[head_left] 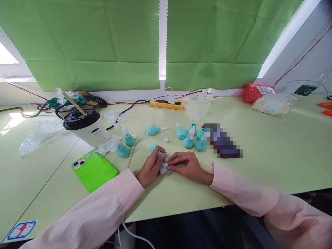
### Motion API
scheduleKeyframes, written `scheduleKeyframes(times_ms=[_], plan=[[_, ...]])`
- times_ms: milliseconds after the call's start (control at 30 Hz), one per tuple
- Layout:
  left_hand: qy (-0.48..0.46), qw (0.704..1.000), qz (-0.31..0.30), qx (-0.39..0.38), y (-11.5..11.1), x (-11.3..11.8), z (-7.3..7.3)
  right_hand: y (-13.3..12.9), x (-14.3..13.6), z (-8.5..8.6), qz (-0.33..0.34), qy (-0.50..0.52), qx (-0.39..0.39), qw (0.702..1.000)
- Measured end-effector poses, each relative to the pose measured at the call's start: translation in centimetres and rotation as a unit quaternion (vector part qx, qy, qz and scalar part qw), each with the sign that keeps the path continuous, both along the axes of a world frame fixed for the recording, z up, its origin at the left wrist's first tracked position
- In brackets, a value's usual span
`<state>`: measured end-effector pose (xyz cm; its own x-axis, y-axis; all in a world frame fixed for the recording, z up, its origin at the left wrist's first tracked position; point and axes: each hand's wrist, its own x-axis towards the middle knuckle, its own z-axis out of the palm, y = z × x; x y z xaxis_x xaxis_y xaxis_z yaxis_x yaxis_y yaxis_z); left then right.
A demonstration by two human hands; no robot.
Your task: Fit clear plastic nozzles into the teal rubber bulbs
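Note:
Near the table's front edge, my left hand [152, 166] is closed around a small clear plastic piece [163, 168]. My right hand [187, 166] meets it from the right, thumb and fingertips pinched at the same piece. Just behind my left hand a teal bulb [155, 149] lies on the table, partly hidden by the fingers. Farther back lies another teal bulb with a clear tip [153, 130]. Several teal bulbs [188, 141] stand grouped to the right, one with a whitish nozzle on top. Two more teal bulbs [122, 150] are at the left. A small white piece [166, 139] lies between the groups.
A green phone [94, 170] and a lidded cup with a straw [86, 129] stand left. White cable [133, 148] crosses the table. Behind are a yellow power strip [166, 104] and translucent container [198, 108]. A blurred dark object [223, 141] and tissue pack [271, 105] are right.

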<state>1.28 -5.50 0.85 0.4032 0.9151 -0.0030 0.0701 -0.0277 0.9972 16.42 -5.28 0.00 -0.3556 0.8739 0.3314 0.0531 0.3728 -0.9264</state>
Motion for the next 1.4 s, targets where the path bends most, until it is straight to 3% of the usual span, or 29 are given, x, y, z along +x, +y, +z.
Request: scheduleKeyframes(times_ms=[267,467,700,833,933,1100,1300,1400], plan=[[0.016,0.999,0.007,0.028,-0.2,-0.1,0.0,-0.3,0.0,0.3,-0.025,-0.032,0.085,0.996],[0.025,0.999,0.011,0.047,-0.3,-0.1,0.1,-0.1,0.1,0.3,0.016,-0.007,0.037,0.999],[0.026,0.999,0.015,0.031,-0.3,-0.1,-0.1,-0.2,0.1,0.1,-0.018,-0.069,0.166,0.984],[0.018,0.999,0.020,0.025,-0.3,-0.1,0.0,-0.4,0.0,0.0,-0.027,-0.067,0.183,0.981],[0.014,0.999,0.025,0.021,-0.3,-0.1,0.1,-0.5,0.0,0.2,-0.015,-0.056,0.147,0.987],[0.019,0.998,0.044,0.040,-0.5,-0.1,0.1,-0.2,0.1,0.4,0.057,0.005,-0.008,0.998],[0.024,0.995,0.029,0.094,-1.1,0.1,-0.1,0.5,0.3,0.8,0.145,0.086,-0.182,0.969],[0.013,0.991,0.027,0.130,-1.3,0.1,-0.3,0.7,0.3,1.2,0.151,0.082,-0.222,0.960]])
